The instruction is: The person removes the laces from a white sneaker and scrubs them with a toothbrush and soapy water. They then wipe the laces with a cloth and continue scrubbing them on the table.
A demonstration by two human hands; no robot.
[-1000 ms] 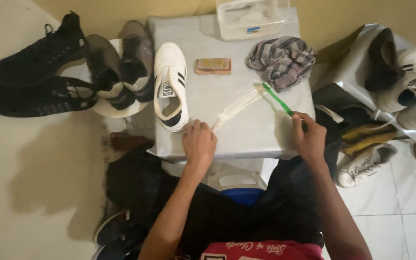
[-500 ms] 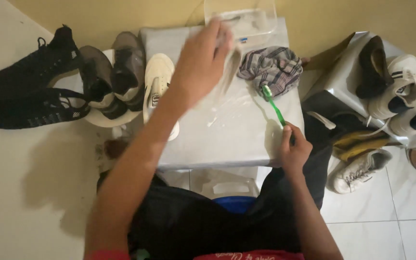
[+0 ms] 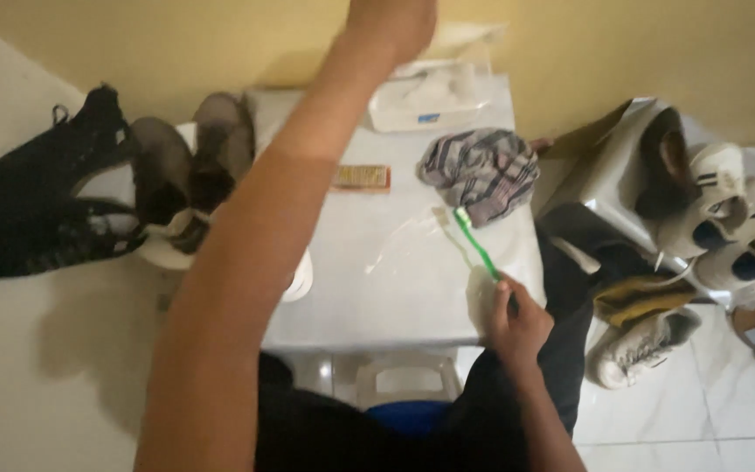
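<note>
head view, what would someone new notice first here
The left arm sweeps up across the middle, its hand raised at the top edge above a clear box at the table's far end. The right hand holds a green toothbrush near the right edge, by a crumpled checked cloth. Shoes crowd both sides: black and grey ones left, white ones right.
</note>
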